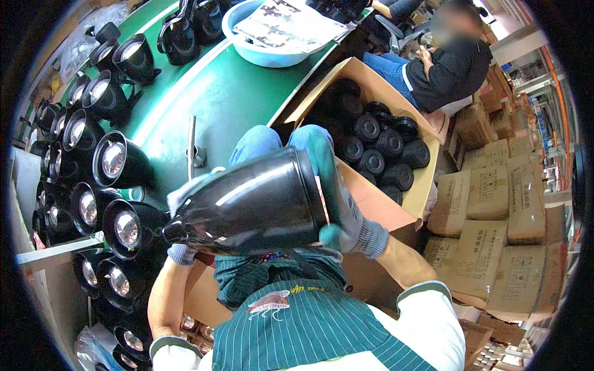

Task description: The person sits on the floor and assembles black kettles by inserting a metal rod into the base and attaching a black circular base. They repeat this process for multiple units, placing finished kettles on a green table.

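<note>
A glossy black insulated jug body [247,201] lies sideways across my lap, its narrow end to the left and its wide end to the right. My left hand [184,193], in a pale knit glove, is closed round the narrow end; most of its fingers are behind the jug. At the wide end my right hand [349,217], in a grey and green glove, grips the rim with fingers above and thumb below. Left of the jug stand several black jugs [127,229] with shiny silver insides facing up.
A green work table [229,102] bears a blue basin [272,59] with printed sheets on it and an upright metal rod [192,142]. An open carton [427,179] holds several round black parts. Closed cartons [486,191] are stacked at right. Another person [445,74] sits beyond.
</note>
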Demonstrator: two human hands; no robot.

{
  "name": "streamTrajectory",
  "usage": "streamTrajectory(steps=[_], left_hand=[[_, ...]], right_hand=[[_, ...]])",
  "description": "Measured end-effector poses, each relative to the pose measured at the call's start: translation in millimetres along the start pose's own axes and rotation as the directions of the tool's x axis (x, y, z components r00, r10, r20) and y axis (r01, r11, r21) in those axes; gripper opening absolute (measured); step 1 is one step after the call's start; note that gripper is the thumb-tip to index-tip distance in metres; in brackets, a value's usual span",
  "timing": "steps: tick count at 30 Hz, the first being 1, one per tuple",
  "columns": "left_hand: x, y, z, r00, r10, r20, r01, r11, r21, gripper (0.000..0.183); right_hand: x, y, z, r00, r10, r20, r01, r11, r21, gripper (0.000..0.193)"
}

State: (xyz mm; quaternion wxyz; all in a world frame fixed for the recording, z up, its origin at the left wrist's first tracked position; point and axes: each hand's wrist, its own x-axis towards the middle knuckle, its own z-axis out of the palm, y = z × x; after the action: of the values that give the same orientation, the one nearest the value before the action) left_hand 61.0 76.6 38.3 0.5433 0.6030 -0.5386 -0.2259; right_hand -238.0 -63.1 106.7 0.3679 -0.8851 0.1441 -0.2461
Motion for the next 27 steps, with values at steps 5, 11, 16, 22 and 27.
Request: streamTrajectory(steps=[5,11,16,22,27], left_hand=[[-23,-35,20,0.94,-0.324,0.107,0.331,0.792,-0.512,0.034],[42,90,12,0.968,0.249,0.037,-0.249,0.92,0.303,0.031],[-16,41,59,0.927,0.37,-0.057,-0.308,0.84,0.446,0.054],[-4,-10,27,0.907,0.253,0.337,-0.387,0.818,0.426,0.044],[56,-105,30,0.888,-0.354,-0.292,0.423,0.387,0.819,0.074]], right_hand=[[1,-23,17,0.938,0.34,-0.071,-0.165,0.616,0.771,0.111],[-48,52,50,0.773,0.595,-0.222,-0.19,0.551,0.813,0.058],[16,36,-38,0.789,0.608,0.095,-0.338,0.3,0.892,0.048],[26,18,-55,0.975,0.153,0.16,-0.163,0.985,0.054,0.078],[16,14,31,0.992,0.12,-0.024,-0.123,0.974,-0.189,0.093]])
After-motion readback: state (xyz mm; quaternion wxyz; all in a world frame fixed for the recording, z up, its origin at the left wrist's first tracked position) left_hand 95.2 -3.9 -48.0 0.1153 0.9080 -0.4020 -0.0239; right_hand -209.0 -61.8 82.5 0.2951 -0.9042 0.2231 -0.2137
